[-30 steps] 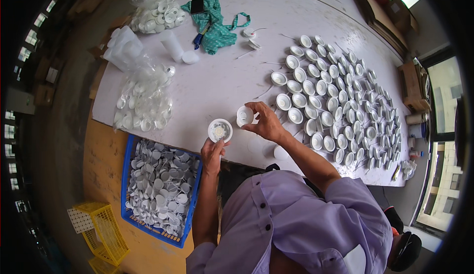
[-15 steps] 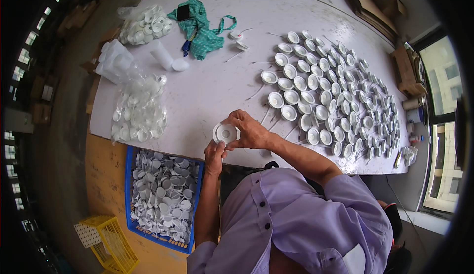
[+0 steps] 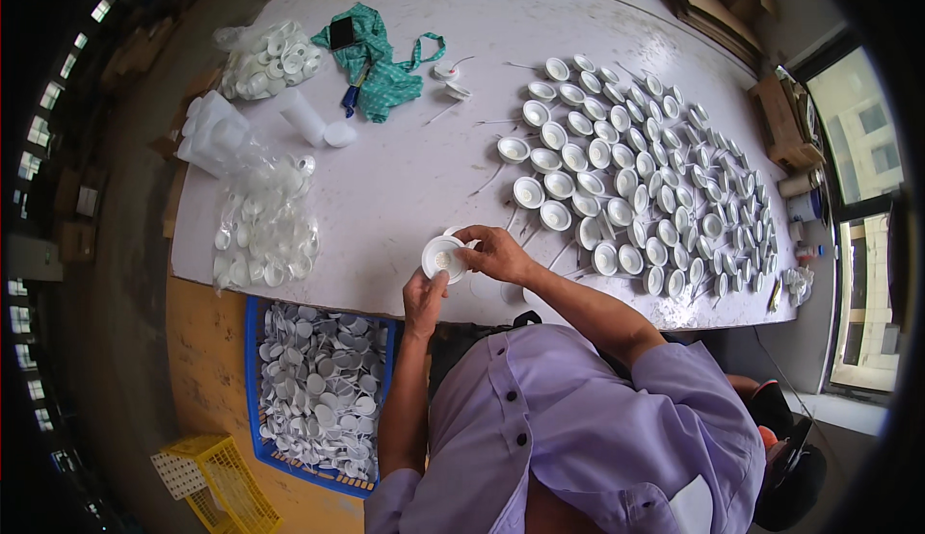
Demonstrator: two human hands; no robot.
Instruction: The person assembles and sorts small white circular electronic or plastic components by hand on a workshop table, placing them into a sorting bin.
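Above the table's near edge, both my hands are at a white round downlight housing [image 3: 442,262], its open bowl facing up and a speckled centre showing inside. My left hand [image 3: 424,301] is closed on the near side of the housing, thumb over its rim. From the right, my right hand [image 3: 494,254] pinches the far right rim. A pale edge beside those right fingertips may be a second white piece; most of it is hidden. Many similar white downlights [image 3: 599,155] with thin wires lie in rows to the right, mostly bowl up.
Below the table at left, a blue crate [image 3: 252,380] holds many white discs, near a yellow basket [image 3: 231,481]. Clear bags of white parts [image 3: 265,221], white plastic cups [image 3: 214,134], a green cloth [image 3: 390,86] with a dark phone [image 3: 342,32], and two loose downlights [image 3: 458,91] lie on the table.
The housing's inner face has changed from stepped rings to an open bowl with a speckled centre. My right hand has shifted slightly to the right along its rim.
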